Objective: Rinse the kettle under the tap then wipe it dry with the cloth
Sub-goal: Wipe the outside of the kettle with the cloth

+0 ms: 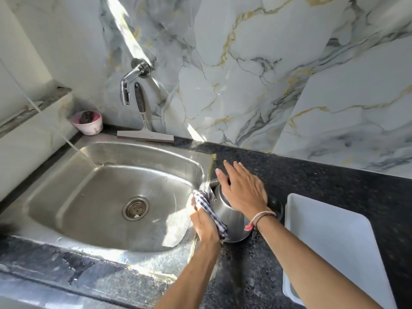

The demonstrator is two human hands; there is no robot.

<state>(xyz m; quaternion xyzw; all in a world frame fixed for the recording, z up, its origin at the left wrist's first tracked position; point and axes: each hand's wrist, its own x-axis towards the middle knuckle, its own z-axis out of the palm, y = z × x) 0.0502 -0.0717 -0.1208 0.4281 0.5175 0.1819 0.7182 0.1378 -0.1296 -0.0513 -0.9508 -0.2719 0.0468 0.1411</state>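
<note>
A steel kettle [231,217] stands on the dark counter just right of the sink. My left hand [204,221] presses a blue-and-white checked cloth [208,206] against the kettle's left side. My right hand [242,188] lies flat on top of the kettle with its fingers spread, hiding the lid. The tap [128,85] on the marble wall above the sink runs no water.
The steel sink [73,181] with its drain [135,208] fills the left. A squeegee [143,121] leans on the wall behind it, beside a small pink tub [89,124] with a scrubber. A white tray [330,241] lies on the black counter [312,175] at right.
</note>
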